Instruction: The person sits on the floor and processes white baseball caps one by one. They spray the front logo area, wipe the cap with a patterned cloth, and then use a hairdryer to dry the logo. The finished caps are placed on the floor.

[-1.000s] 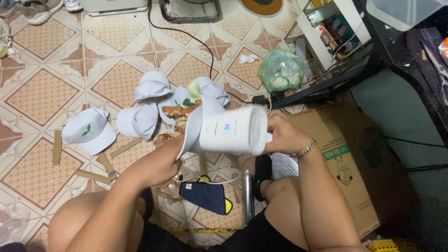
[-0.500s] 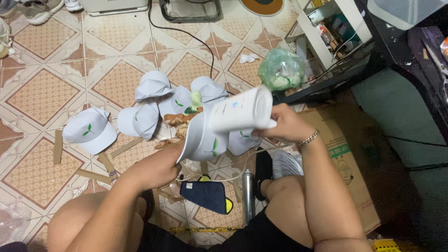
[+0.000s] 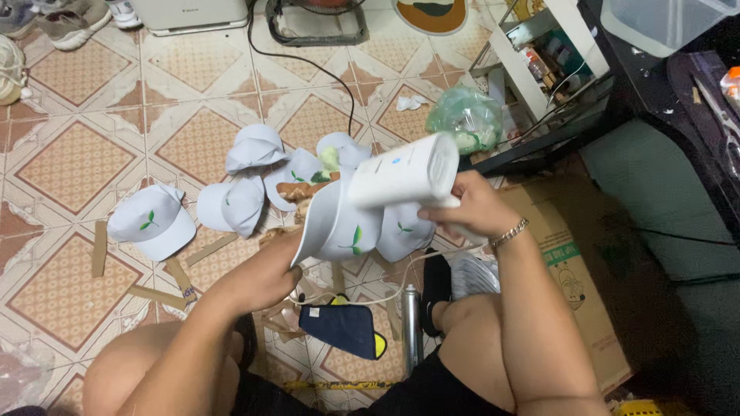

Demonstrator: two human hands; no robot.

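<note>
My left hand (image 3: 266, 273) grips a white cap (image 3: 339, 227) with a green leaf mark by its brim, holding it up over the floor. My right hand (image 3: 462, 208) holds a white handheld appliance (image 3: 405, 171) with a wide round barrel, its body lying across the cap's crown and tilted up to the right. A white cord runs down from it toward my knee. Several more white caps (image 3: 247, 192) with green leaf marks lie on the tiled floor beyond my hands.
A flattened cardboard box (image 3: 563, 262) lies at my right. A dark blue pouch (image 3: 343, 327) and a spray can (image 3: 412, 320) rest between my knees. Cardboard strips (image 3: 158, 293) litter the left floor. A green plastic bag (image 3: 466, 119) sits by a white shelf (image 3: 539, 62).
The white appliance has swung from pointing flat across the cap to tilting upward to the right. The cap has been turned so its brim edge faces left.
</note>
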